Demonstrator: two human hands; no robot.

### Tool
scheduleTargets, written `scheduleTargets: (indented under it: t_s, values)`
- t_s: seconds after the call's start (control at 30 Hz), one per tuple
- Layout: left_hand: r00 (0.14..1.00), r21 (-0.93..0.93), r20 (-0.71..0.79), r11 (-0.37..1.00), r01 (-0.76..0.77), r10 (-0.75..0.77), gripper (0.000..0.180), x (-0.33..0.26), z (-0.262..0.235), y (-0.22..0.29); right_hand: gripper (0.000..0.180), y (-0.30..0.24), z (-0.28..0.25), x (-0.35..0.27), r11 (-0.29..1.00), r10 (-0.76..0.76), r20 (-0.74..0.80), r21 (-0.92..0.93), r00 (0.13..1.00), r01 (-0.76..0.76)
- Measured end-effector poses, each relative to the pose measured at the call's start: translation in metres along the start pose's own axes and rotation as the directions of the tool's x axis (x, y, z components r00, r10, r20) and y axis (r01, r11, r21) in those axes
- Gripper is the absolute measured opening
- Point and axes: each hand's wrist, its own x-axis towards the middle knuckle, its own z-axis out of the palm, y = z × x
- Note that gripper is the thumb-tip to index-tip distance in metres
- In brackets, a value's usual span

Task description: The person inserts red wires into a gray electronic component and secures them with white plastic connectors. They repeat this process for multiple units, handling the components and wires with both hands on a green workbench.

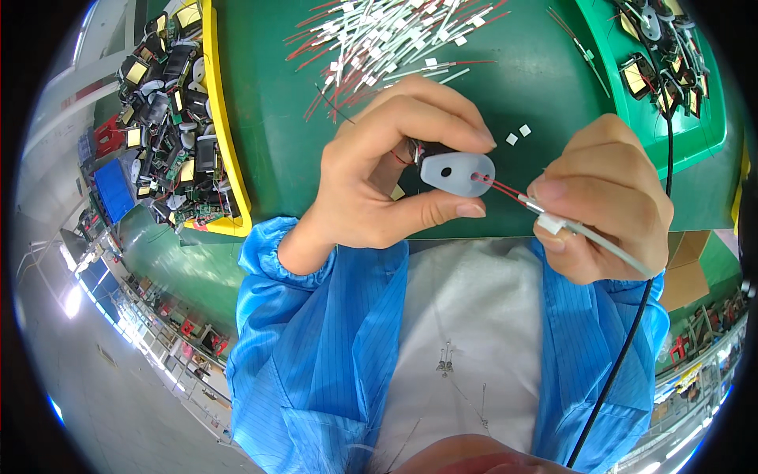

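Note:
Between the thumb and fingers of my left hand (395, 162) is a small device with a pale grey oval plastic end piece (452, 174), which has a dark round hole and a smaller hole. The rest of the device is mostly hidden in the palm. My right hand (604, 205) pinches a wire lead (588, 231) with a white-grey sleeve and a white tag. Thin red wire ends (501, 188) run from it to the smaller hole at the right of the end piece. Whether the tips pass inside, I cannot tell.
A heap of similar tagged wire leads (387, 43) lies at the back of the green table (253, 95). At left, a yellow-edged bin (229, 158) holds many devices; a green tray (695, 142) at right holds more. Two white squares (518, 135) lie between. A black cable (624, 347) hangs at right.

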Motion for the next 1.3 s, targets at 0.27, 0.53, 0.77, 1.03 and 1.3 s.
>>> scheduleTargets:
  t_s: [0.27,0.53,0.77,1.03,1.3]
  values:
    - [1.0,-0.025,-0.005,0.999,0.02,-0.02,0.043,0.0,0.001,0.0022,0.021,0.0021,-0.001,-0.0001,1.0,-0.027,-0.005,-0.013,1.0,0.027]
    - [1.0,-0.028,0.004,0.999,0.017,-0.017,0.042,0.0008,0.0003,0.0021,0.02,0.0005,0.0008,-0.0002,1.0,-0.02,-0.019,0.001,1.0,0.02]
    - [1.0,-0.01,0.019,1.0,0.011,-0.011,0.041,0.001,-0.0007,0.0026,0.02,0.0022,0.0004,-0.0016,0.999,-0.039,-0.018,-0.004,0.999,0.039]
    - [0.999,-0.026,0.031,0.999,0.027,-0.026,0.04,0.0011,-0.0007,0.0037,0.019,0.001,0.001,-0.0017,0.999,-0.033,-0.026,0.001,0.999,0.033]
    - [0.999,-0.022,0.021,0.999,0.038,-0.037,0.038,0.0009,0.0002,0.0039,0.019,0.0038,0.0041,-0.003,0.997,-0.071,-0.047,-0.028,0.996,0.07]
